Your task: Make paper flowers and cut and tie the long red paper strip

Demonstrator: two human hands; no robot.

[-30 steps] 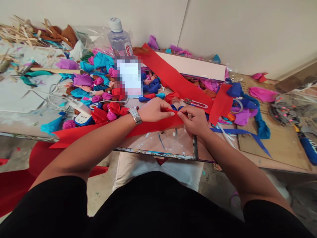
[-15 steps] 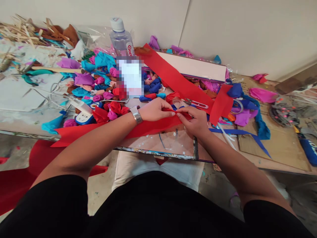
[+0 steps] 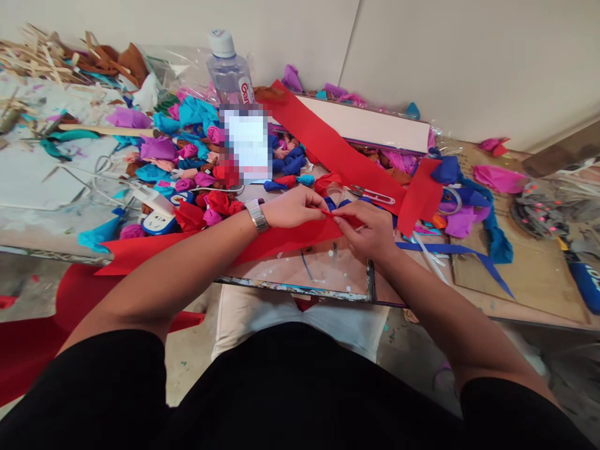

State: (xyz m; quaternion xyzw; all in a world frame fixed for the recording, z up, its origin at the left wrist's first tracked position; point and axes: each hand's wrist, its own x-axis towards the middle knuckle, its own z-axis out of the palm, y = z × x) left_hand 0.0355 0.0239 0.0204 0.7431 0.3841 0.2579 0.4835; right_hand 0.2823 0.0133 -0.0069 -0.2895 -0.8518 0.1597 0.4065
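A long red crepe paper strip [image 3: 276, 245] runs along the front of the table, passing under my left forearm. Its upper edge is pinched between the thumb and fingers of my left hand [image 3: 295, 209], which has a metal watch [image 3: 255, 215] at the wrist. Close beside it, my right hand [image 3: 368, 228] pinches the same edge, fingertips almost meeting the left ones. Thread snips [image 3: 375, 196] with white handles lie just beyond my right hand, on another red strip [image 3: 344, 150]. Small blue and red paper bundles [image 3: 287, 182] sit beyond my left hand.
A water bottle [image 3: 229, 72] stands at the back by a blurred phone-like rectangle [image 3: 248, 144]. Crumpled coloured paper [image 3: 159, 149] and a power strip [image 3: 159, 222] crowd the left. At right are a tape roll [image 3: 450, 201], a blue strip [image 3: 464, 250] and cardboard [image 3: 515, 281].
My fingertips have shifted slightly along the red strip's edge, and the left thumb has drawn back a little to the left. Both hands still pinch the strip.
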